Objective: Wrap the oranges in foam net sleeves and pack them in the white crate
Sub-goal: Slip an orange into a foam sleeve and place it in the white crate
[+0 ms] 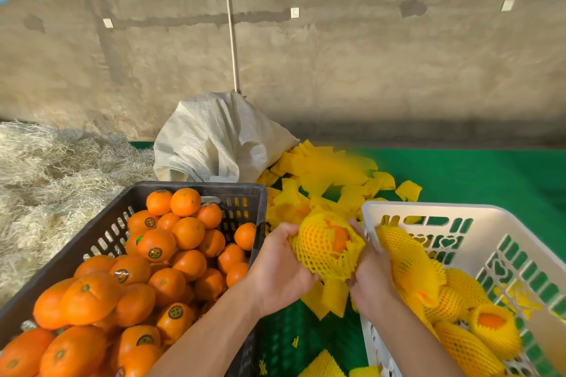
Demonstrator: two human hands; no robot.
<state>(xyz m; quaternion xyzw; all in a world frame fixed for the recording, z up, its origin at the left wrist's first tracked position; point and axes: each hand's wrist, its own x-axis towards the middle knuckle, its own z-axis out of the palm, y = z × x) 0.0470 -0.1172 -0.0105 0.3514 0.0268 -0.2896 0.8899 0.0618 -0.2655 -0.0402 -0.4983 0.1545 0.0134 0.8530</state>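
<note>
Green mat (477,174) underfoot, straw (55,174) at left, a woven sack (214,144) against the bare concrete wall (337,64) with about six posters along its top. One black crate (245,196) heaped with loose oranges (156,245), too many to count; one white crate (428,208) holding roughly six netted oranges (410,266), blurred; spare yellow sleeves (324,168) piled beyond. Between the crates, left hand (278,266) and right hand (372,266) both curl round one foam net sleeve (321,251), its orange (340,237) half showing.
</note>
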